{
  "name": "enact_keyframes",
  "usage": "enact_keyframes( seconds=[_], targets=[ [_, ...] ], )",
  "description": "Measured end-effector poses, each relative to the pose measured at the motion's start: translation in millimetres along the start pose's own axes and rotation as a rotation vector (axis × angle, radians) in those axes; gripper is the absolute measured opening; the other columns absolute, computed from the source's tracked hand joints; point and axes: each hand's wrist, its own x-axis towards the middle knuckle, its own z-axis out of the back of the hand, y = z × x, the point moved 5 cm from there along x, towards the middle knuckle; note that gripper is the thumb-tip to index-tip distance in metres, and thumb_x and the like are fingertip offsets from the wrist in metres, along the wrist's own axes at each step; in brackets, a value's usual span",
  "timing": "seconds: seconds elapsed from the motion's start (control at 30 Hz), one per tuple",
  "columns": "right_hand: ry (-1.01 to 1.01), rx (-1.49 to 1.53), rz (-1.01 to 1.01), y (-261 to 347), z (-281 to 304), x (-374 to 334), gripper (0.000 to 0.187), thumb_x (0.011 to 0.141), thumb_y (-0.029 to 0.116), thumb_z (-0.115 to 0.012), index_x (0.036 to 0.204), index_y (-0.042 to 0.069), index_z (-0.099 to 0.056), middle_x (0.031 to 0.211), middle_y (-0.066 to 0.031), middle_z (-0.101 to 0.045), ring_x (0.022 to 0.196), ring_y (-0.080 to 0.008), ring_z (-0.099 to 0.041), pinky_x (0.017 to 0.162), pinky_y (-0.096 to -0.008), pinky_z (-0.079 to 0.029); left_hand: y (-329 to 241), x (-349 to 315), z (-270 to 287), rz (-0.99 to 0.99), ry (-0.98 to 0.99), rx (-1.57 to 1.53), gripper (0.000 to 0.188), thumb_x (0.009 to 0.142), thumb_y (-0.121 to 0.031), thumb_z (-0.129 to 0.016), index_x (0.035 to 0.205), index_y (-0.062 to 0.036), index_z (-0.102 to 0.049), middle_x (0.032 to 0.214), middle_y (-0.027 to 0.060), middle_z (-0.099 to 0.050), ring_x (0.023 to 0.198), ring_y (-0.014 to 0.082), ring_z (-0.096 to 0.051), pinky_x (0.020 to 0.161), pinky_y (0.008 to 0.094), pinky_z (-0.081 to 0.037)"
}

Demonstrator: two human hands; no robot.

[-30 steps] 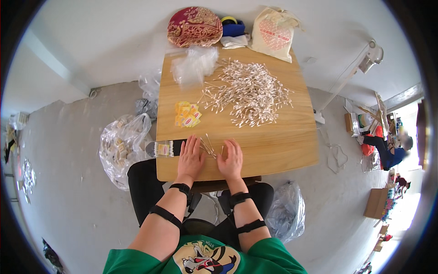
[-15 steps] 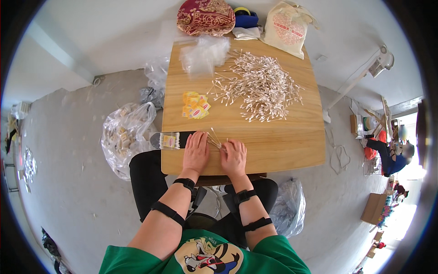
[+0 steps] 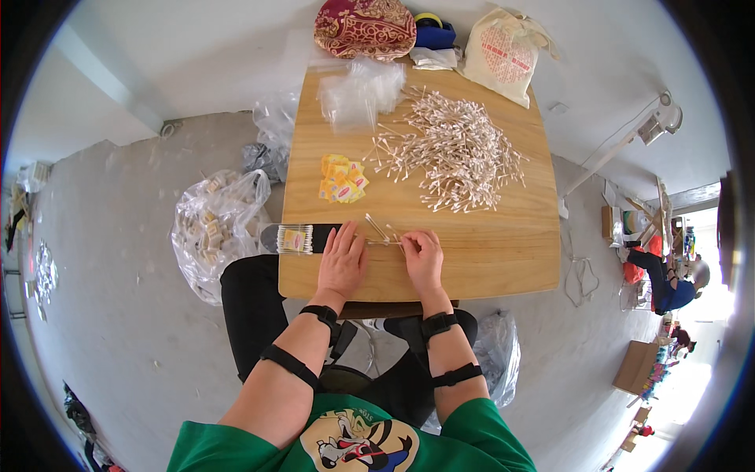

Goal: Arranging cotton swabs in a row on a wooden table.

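Note:
My left hand (image 3: 343, 258) lies flat at the right end of a dark strip (image 3: 325, 236), its fingers stretched out. On the strip's left part rests a row of cotton swabs (image 3: 294, 239) with a small yellow card on it. A few loose cotton swabs (image 3: 378, 227) lie on the wood between my hands. My right hand (image 3: 423, 258) is closed in a pinch, its fingertips at the end of a swab (image 3: 384, 243) that points toward the left hand. Beyond them spreads a big heap of white-tipped cotton swabs (image 3: 460, 153).
Yellow cards (image 3: 342, 181) lie in a pile on the wooden table (image 3: 503, 252), below clear plastic bags (image 3: 358, 94). A patterned red cloth item (image 3: 366, 30), a blue tape dispenser (image 3: 434, 33) and a cream drawstring bag (image 3: 503, 57) line the far edge. A filled plastic bag (image 3: 216, 236) stands left.
My right hand has shifted right, away from the left hand, and pinches a swab end. The loose swabs between the hands lie differently. My left hand stays nearly in place.

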Motion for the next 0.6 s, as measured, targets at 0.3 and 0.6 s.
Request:
enact_keyframes(
  seconds=[0.3,0.6],
  targets=[
    [-0.011,-0.235,-0.011,-6.2,-5.5,14.1,0.006,0.082,0.011,-0.073,0.084,0.007,-0.07,0.08,-0.0094,-0.063,0.077,-0.0302,-0.061,0.068,-0.0396,-0.049,-8.0,1.3,-0.8,-0.048,0.113,0.072,0.039,0.092,-0.025,-0.06,0.13,-0.0193,-0.062,0.153,0.01,-0.038,0.144,0.0258,-0.033,0.118,0.0492,-0.023],
    [0.127,-0.255,0.193,18.3,-0.4,-2.0,0.009,0.076,0.007,-0.073,0.082,0.009,-0.067,0.09,-0.0078,-0.061,0.086,-0.0306,-0.06,0.074,-0.0408,-0.05,-8.2,1.5,3.3,-0.054,0.083,0.042,0.037,0.089,-0.023,-0.062,0.125,-0.0204,-0.065,0.151,0.0105,-0.041,0.142,0.0264,-0.035,0.117,0.05,-0.023]
  ],
)
